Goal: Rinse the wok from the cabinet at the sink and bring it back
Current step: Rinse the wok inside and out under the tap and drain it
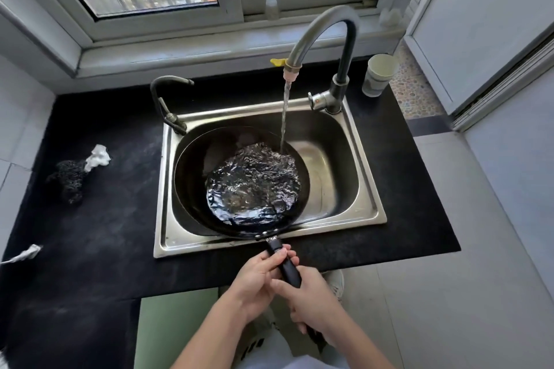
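Bench black; far left, a dark scourer with a crumpled white scrap touching it. Small tap at the back left corner of the steel sink. Wok sits in the sink, left of centre, holding rippling water; handle juts over the front rim. Left grip curled round the handle nearer the wok, right grip curled round it just behind. Tall faucet running, stream landing at the wok's right edge. Stacked paper cups back right.

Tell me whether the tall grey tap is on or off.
On: the tall grey curved tap streams water into the black round wok.
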`<state>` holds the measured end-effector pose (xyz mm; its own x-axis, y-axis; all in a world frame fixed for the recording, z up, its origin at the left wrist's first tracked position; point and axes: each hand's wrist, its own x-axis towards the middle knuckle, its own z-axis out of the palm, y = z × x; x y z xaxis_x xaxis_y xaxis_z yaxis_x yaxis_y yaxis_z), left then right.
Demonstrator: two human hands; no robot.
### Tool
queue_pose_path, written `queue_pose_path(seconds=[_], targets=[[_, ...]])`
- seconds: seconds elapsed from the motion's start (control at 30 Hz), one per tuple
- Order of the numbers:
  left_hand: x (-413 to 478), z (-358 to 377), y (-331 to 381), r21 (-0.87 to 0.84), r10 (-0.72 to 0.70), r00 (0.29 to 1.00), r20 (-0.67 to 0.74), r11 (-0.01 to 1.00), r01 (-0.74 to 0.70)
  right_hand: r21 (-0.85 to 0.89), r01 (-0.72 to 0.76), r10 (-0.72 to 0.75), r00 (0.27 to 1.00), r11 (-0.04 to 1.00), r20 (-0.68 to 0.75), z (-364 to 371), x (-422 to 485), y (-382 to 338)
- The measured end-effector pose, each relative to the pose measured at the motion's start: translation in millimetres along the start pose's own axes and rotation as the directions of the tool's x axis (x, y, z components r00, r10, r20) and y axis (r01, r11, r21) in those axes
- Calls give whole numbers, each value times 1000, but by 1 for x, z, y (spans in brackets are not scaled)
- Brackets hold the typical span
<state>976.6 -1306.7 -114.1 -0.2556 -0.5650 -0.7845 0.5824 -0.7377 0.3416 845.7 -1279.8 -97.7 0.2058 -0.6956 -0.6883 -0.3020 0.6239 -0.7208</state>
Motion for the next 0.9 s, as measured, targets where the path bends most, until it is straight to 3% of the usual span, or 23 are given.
queue_pose_path(seconds=[0.17,0.43,0.6,0.73,0.9], targets=[[-3,-4,-1,75,33,999,-37,997,-31,111,-7,4,1000,994,25,5,-3,-1],[-4,1,1,128,94,990,-103,989,-81,1,36,-36,994,999,-102,11,0,3],[-5,1,3,162,123,977,-173,982,-95,48,40,-40,999,998,0,6,2,-4],[-8,-3,2,117,139,972,-190,986,-118,132,41,-57,991,990,119,1,0,-11],[-12,-12,3,-98,85,995,-48,991,-89,159,43,-70,984,986,167,3,1,-11]])
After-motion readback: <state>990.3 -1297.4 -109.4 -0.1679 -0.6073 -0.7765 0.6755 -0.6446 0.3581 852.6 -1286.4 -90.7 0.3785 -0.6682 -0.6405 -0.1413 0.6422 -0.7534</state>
